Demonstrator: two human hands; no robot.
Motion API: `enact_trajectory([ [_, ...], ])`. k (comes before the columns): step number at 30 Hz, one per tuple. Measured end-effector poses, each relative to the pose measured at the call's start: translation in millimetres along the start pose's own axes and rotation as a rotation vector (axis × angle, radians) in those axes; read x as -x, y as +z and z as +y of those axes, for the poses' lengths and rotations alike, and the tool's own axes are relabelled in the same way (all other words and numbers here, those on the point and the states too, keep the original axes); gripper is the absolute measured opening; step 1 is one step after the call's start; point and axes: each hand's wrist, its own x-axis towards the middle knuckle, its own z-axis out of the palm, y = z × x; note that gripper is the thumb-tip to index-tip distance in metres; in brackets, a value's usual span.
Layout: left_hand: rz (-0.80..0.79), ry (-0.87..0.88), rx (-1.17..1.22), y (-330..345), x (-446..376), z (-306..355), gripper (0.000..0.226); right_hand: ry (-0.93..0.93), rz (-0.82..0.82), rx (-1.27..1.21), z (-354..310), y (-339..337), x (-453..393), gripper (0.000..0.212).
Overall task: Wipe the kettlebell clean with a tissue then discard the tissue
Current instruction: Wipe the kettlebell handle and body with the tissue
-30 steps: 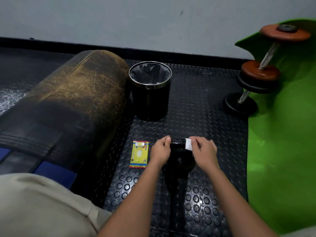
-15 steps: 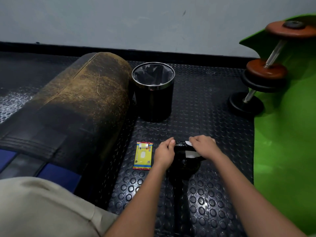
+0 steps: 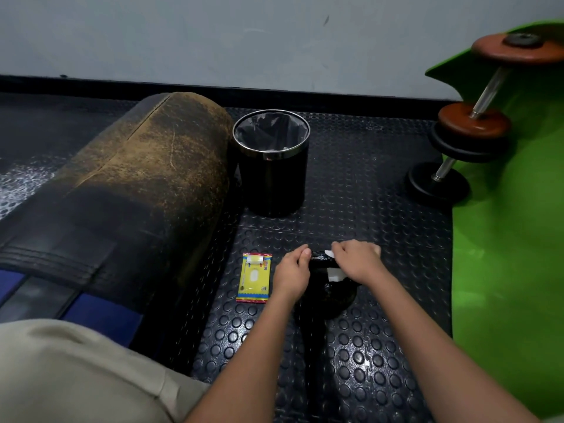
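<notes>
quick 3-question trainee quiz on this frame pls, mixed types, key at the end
1. True or false: the tissue already lies in the bin.
2. The yellow tissue pack lies on which side of the kettlebell? A) person's left B) person's right C) behind it
3. Fill in: the right hand presses the tissue on the kettlebell's ____, while the left hand steadies it.

Key: 1 false; 2 A; 3 handle

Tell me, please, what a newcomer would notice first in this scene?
Probably the two hands at the centre: the left hand steadies the black kettlebell while the right hand holds a white tissue on its handle. Next, the bright green mat on the right and the black bin behind.
</notes>
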Motion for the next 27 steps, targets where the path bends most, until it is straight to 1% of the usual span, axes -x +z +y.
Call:
enact_trajectory([
  [3, -0.003, 0.001, 0.009, -0.3, 0.8, 0.5, 0.043, 0.002, 0.019, -0.120, 11.5, 1.6, 2.7, 0.053],
  [5, -0.006, 0.001, 0.016, -0.1, 0.6, 0.0, 0.043, 0.053, 0.050, -0.199, 23.5, 2.7, 6.6, 0.053],
  [8, -0.022, -0.007, 0.028, -0.4, 1.4, -0.9, 0.044, 0.152, 0.134, -0.295, 33.8, 3.9, 16.0, 0.050],
  [11, -0.023, -0.015, 0.039, -1.3, 2.1, 0.8, 0.044, 0.179, 0.230, -0.338, 25.2, 9.8, 27.1, 0.046],
  [14, -0.013, -0.021, 0.056, -1.0, -0.3, 2.5, 0.043, 0.112, 0.432, -0.277, 9.9, 25.6, 36.3, 0.039],
  [15, -0.014, -0.027, 0.064, -0.9, -1.1, 3.1, 0.042, 0.088, 0.473, -0.249, 5.8, 32.1, 38.5, 0.038],
  [19, -0.038, -0.129, 0.199, -6.9, -3.1, 9.8, 0.042, -0.050, 0.481, -0.210, -11.8, 43.6, 47.3, 0.049],
  [20, -0.048, -0.160, 0.239, -9.2, -2.6, 13.2, 0.044, -0.090, 0.488, -0.233, -15.0, 43.1, 50.4, 0.050],
  [22, -0.049, -0.176, 0.292, -10.6, -1.1, 18.4, 0.046, -0.142, 0.510, -0.365, -16.8, 40.4, 55.2, 0.042],
  [23, -0.036, -0.140, 0.261, -8.7, 0.6, 19.9, 0.047, -0.137, 0.503, -0.462, -15.2, 39.5, 56.6, 0.039],
  [24, -0.007, -0.072, 0.174, -5.7, 3.5, 20.8, 0.047, -0.119, 0.504, -0.546, -12.2, 38.2, 56.9, 0.038],
  [25, 0.030, 0.018, 0.050, -2.0, 6.8, 20.3, 0.047, -0.105, 0.554, -0.600, -7.9, 36.9, 55.5, 0.037],
  [26, 0.072, 0.123, -0.077, 2.2, 10.1, 19.7, 0.049, -0.081, 0.637, -0.625, -3.1, 35.1, 53.2, 0.036],
  [27, 0.104, 0.231, -0.194, 6.4, 12.3, 19.3, 0.052, -0.025, 0.712, -0.627, 3.4, 33.9, 49.6, 0.034],
])
